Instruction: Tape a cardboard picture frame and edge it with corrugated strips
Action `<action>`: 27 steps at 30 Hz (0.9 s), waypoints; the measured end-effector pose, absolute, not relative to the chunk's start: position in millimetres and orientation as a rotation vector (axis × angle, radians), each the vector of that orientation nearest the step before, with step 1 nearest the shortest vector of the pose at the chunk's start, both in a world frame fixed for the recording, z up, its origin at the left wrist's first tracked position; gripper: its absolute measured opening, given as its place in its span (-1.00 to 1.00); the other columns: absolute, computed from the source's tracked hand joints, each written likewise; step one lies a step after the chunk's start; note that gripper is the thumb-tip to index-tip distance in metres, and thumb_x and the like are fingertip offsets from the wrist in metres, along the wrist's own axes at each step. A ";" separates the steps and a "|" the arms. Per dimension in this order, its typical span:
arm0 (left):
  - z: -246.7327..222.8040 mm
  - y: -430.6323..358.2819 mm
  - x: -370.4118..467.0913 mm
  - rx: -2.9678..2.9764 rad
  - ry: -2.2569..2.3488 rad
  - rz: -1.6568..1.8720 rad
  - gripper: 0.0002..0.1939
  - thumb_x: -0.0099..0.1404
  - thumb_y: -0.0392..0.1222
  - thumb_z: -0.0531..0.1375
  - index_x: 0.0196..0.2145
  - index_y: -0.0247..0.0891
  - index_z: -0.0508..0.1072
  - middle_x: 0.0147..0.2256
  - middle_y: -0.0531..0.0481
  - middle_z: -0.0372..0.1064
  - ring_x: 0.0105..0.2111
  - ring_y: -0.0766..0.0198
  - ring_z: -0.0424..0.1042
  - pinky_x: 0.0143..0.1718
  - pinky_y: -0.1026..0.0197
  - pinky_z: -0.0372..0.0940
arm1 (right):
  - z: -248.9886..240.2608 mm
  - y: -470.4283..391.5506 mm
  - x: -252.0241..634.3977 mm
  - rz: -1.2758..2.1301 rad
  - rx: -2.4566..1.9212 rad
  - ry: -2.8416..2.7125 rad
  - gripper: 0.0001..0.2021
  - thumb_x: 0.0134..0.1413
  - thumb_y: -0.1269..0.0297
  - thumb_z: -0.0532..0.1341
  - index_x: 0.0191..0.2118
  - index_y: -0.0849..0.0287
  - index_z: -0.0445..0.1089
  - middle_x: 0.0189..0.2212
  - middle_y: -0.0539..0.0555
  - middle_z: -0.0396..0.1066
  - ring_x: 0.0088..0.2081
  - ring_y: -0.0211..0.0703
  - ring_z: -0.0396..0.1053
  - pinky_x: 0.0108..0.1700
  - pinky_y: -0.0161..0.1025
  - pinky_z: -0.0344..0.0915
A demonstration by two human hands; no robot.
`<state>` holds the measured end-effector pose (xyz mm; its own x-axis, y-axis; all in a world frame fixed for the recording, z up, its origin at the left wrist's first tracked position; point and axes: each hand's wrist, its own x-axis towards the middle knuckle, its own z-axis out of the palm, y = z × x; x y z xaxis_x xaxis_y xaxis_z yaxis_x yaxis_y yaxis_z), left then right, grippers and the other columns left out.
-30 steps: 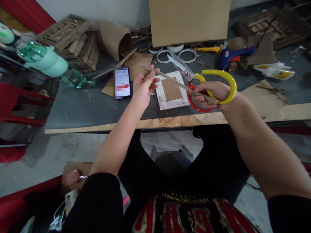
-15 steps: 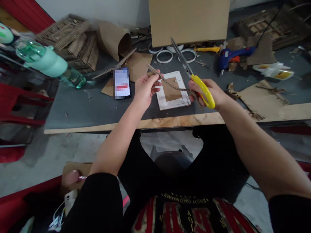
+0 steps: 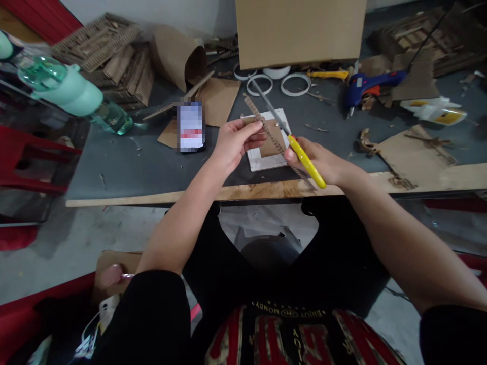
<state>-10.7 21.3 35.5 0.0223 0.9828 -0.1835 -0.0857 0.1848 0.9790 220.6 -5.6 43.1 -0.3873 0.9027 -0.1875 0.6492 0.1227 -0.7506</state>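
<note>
A thin corrugated cardboard strip (image 3: 274, 140) runs slantwise between my hands, above a white frame (image 3: 268, 161) with a brown centre. My left hand (image 3: 240, 142) pinches the strip near its upper end between thumb and fingers. Yellow-handled scissors (image 3: 307, 161) are in my right hand (image 3: 317, 156), blades pointing up and left past the strip. The strip's lower part passes by my right fingers and hangs over the table's wooden edge. Whether the blades are fully closed is hard to tell.
Left of the frame lies a phone (image 3: 191, 126), with a green bottle (image 3: 76, 94) beyond. White rings (image 3: 296, 84), a blue glue gun (image 3: 371, 86), a glue bottle (image 3: 436, 110) and cardboard scraps (image 3: 416, 157) lie behind and right. A large cardboard sheet (image 3: 300, 33) stands behind.
The scissors have turned, their tips swinging left and down toward the strip. My left hand has shifted slightly right and down, and the strip now slants more steeply.
</note>
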 end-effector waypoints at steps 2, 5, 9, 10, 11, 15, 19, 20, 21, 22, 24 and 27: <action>33.2 23.5 -11.1 0.984 1.225 1.126 -0.87 0.40 -0.15 0.43 -0.25 -0.24 0.64 -0.28 -0.01 0.70 -0.12 0.19 0.74 0.01 0.19 0.62 | 45.5 -7.9 214.8 1.152 -1.569 -2.168 -0.25 0.13 -0.62 0.20 -0.16 0.10 0.36 -0.12 0.28 0.53 -0.13 0.19 0.48 -0.04 0.08 0.40; 31.0 25.7 -11.4 0.941 1.225 1.155 -0.88 0.41 -0.17 0.42 -0.25 -0.26 0.62 -0.24 -0.03 0.71 -0.01 0.14 0.73 0.10 0.15 0.62 | 50.4 -9.3 210.4 1.188 -1.545 -2.202 -0.26 0.14 -0.60 0.20 -0.13 0.10 0.39 -0.15 0.27 0.54 -0.12 0.17 0.49 -0.03 0.03 0.39; 30.6 26.4 -11.7 0.887 1.242 1.178 -0.86 0.39 -0.17 0.42 -0.26 -0.28 0.60 -0.21 -0.07 0.70 0.06 0.08 0.71 0.15 0.08 0.61 | 59.4 -10.6 210.3 1.253 -1.455 -2.223 -0.29 0.15 -0.62 0.16 -0.30 0.05 0.32 -0.33 0.16 0.46 -0.26 0.04 0.43 -0.12 -0.05 0.35; 30.8 26.2 -11.7 0.873 1.251 1.179 -0.85 0.38 -0.17 0.43 -0.26 -0.29 0.60 -0.21 -0.08 0.69 0.07 0.06 0.70 0.15 0.05 0.61 | 61.1 -11.2 210.6 1.277 -1.427 -2.220 -0.28 0.14 -0.64 0.15 -0.33 0.04 0.29 -0.38 0.13 0.42 -0.31 -0.01 0.39 -0.17 -0.07 0.34; 31.1 25.9 -11.5 0.859 1.260 1.180 -0.85 0.38 -0.17 0.43 -0.26 -0.29 0.60 -0.21 -0.08 0.69 0.07 0.05 0.70 0.15 0.04 0.61 | 62.1 -11.9 210.9 1.306 -1.399 -2.204 -0.26 0.12 -0.67 0.14 -0.35 0.04 0.27 -0.43 0.09 0.38 -0.36 -0.05 0.36 -0.24 -0.10 0.32; 33.6 24.6 -10.4 0.811 1.258 1.179 -0.86 0.37 -0.21 0.42 -0.31 -0.29 0.59 -0.27 -0.05 0.67 0.00 0.10 0.72 0.12 0.09 0.62 | 57.5 -13.9 213.6 1.444 -1.329 -2.091 -0.19 0.03 -0.77 0.09 -0.40 0.03 0.22 -0.60 -0.05 0.22 -0.56 -0.21 0.18 -0.46 -0.19 0.20; 35.7 24.2 -11.3 0.787 1.266 1.152 -0.87 0.32 -0.20 0.45 -0.31 -0.26 0.59 -0.32 -0.02 0.66 -0.09 0.16 0.73 0.06 0.17 0.64 | 47.5 -13.4 216.3 1.552 -1.347 -2.050 -0.17 0.01 -0.79 0.07 -0.48 0.02 0.21 -0.72 -0.06 0.15 -0.65 -0.23 0.16 -0.56 -0.21 0.13; 35.8 24.2 -12.2 0.784 1.272 1.143 -0.87 0.31 -0.20 0.45 -0.31 -0.26 0.59 -0.33 -0.02 0.66 -0.09 0.16 0.73 0.05 0.16 0.64 | 46.1 -13.2 216.6 1.555 -1.356 -2.047 -0.17 0.00 -0.79 0.08 -0.50 0.02 0.21 -0.73 -0.05 0.15 -0.66 -0.23 0.17 -0.57 -0.21 0.13; 35.6 24.3 -13.3 0.783 1.276 1.137 -0.86 0.30 -0.19 0.46 -0.31 -0.25 0.59 -0.33 -0.02 0.66 -0.09 0.15 0.74 0.04 0.16 0.64 | 45.4 -13.1 216.6 1.551 -1.366 -2.044 -0.17 0.01 -0.78 0.09 -0.52 0.02 0.21 -0.73 -0.04 0.15 -0.66 -0.23 0.17 -0.57 -0.21 0.13; 35.2 24.3 -14.6 0.784 1.278 1.135 -0.85 0.29 -0.19 0.47 -0.31 -0.25 0.59 -0.33 -0.03 0.66 -0.09 0.13 0.74 0.03 0.15 0.64 | 45.4 -13.2 216.5 1.542 -1.373 -2.040 -0.17 0.01 -0.77 0.10 -0.52 0.03 0.21 -0.73 -0.03 0.16 -0.66 -0.24 0.18 -0.57 -0.22 0.13; 33.6 24.6 -17.3 0.790 1.280 1.151 -0.82 0.24 -0.19 0.49 -0.30 -0.24 0.58 -0.33 -0.02 0.66 -0.10 0.12 0.74 0.01 0.16 0.65 | 47.4 -14.0 215.4 1.519 -1.384 -2.018 -0.17 0.01 -0.76 0.12 -0.51 0.05 0.23 -0.70 -0.02 0.17 -0.63 -0.24 0.19 -0.57 -0.23 0.11; 30.4 26.0 -19.7 0.800 1.281 1.203 -0.77 0.15 -0.25 0.53 -0.28 -0.22 0.58 -0.34 0.00 0.66 -0.12 0.15 0.73 -0.01 0.21 0.64 | 53.0 -16.7 212.3 1.516 -1.432 -1.978 -0.16 -0.01 -0.76 0.15 -0.44 0.09 0.29 -0.62 -0.01 0.22 -0.58 -0.25 0.21 -0.56 -0.23 0.10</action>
